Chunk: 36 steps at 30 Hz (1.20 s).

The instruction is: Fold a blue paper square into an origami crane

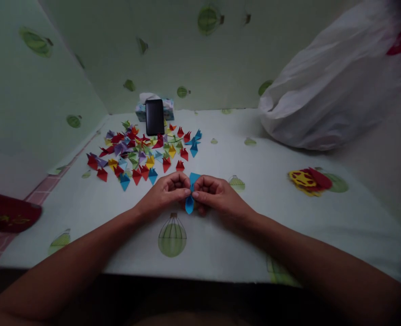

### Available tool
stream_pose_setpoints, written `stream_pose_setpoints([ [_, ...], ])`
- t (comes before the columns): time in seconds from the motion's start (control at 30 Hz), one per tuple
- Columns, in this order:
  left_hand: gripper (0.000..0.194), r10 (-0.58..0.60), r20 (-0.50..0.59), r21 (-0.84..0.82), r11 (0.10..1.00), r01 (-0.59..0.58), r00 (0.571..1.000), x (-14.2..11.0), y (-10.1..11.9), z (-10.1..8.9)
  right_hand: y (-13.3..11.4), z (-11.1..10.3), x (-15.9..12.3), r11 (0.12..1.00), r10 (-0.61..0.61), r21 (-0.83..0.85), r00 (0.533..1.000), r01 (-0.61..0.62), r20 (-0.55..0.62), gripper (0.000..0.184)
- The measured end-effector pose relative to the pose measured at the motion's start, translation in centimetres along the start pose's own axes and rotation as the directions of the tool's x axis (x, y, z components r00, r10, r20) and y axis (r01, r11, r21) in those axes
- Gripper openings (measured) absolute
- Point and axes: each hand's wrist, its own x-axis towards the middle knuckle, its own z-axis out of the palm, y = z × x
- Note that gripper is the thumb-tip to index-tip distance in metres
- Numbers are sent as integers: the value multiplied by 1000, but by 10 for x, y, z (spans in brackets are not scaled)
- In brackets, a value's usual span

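A piece of blue folded paper [189, 205] is held upright above the table between both hands. My left hand [169, 189] pinches its left side, thumb and curled fingers closed at the paper's middle. From the other side my right hand [217, 194] grips the same paper, its thumb tip close to the left one. One blue end sticks up between the knuckles and a pointed, hollow-looking end hangs below the thumbs. The middle of the paper is covered by fingertips. Just beyond the hands lies a spread of small folded paper pieces [136, 177] in red, blue, yellow, green and purple.
A dark phone [155, 117] leans on a tissue box [168, 109] behind the paper pieces. At right stands a large white plastic bag [309, 99], with red and yellow cut-out pieces [309, 180] in front of it. A red object [10, 212] lies at the left edge.
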Motion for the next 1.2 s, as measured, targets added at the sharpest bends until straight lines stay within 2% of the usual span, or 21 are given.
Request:
stream_pose_setpoints([
  [0.4,20,-17,15,13,1000,16,1000,1,0,1,-3,2,-2,997,-21,-77,1000,19,-15,24],
  [0.87,22,42,13,76,996,-43,999,-1,-3,2,0,1,-1,929,-181,-337,982,154,-48,19],
  [1.2,21,58,-49,147,988,-50,997,-2,0,8,-4,3,-4,911,-188,-379,982,161,-36,20],
])
